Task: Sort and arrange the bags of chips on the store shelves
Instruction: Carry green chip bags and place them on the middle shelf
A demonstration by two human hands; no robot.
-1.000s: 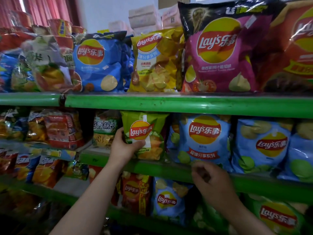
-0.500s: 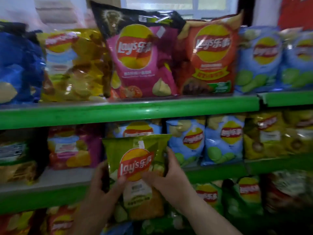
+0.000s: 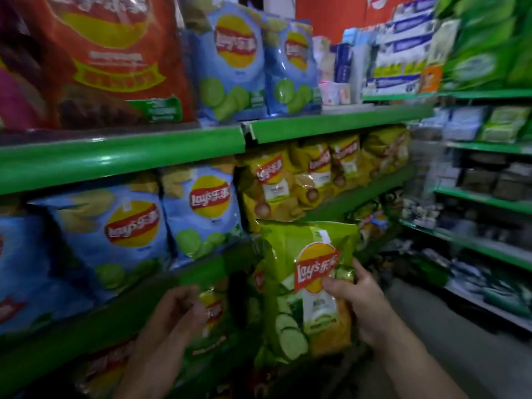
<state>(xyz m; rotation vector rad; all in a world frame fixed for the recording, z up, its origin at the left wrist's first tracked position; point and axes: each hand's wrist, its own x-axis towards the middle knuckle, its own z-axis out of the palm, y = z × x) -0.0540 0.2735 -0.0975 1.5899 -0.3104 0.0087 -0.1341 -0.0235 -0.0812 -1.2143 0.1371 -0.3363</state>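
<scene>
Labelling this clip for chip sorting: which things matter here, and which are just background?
Job: green chip bag in right hand; left hand; blue chip bags; yellow chip bags; red chip bag.
Background: white paper packs; green packs top right.

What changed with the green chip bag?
The lime-green foil chip bag left the middle shelf and moved right. The left hand released it and seems to pinch a darker green bag lower down; the right hand took it. Shelved blue bags stayed.
</scene>
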